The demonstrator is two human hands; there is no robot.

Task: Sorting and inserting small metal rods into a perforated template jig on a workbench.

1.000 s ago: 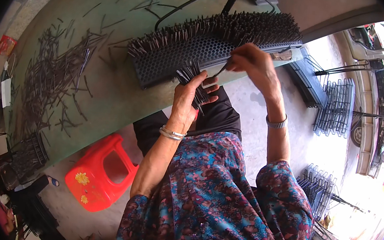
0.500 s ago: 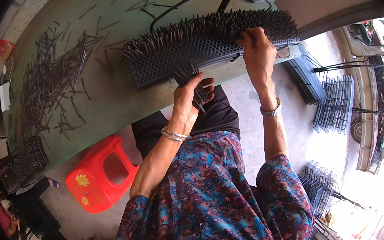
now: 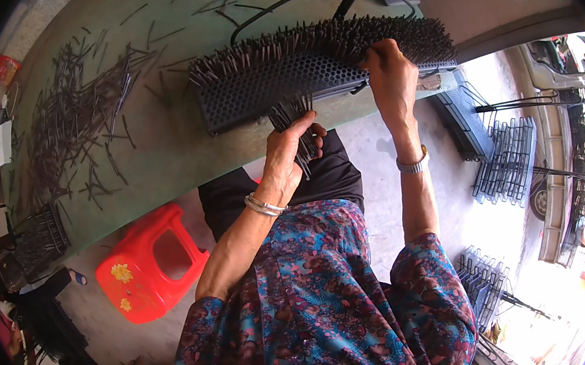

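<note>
A long black perforated rack lies slanted across the green table, its far part bristling with thin dark rods that stand in the holes. The near strip of holes shows bare. My left hand is closed around a bundle of the same dark rods, just off the rack's near edge. Over the rack's right half, my right hand is pinched at the border between standing rods and bare holes. Its fingertips are partly hidden, and whatever they hold cannot be made out.
Loose rods lie heaped on the left of the green table. A red plastic stool stands on the floor below. Black wire racks and a perforated panel are at the right. A bent black frame lies behind the rack.
The bundle in my left hand has tilted slightly, and its fingers have shifted a little. My right hand stays at nearly the same spot over the rack.
</note>
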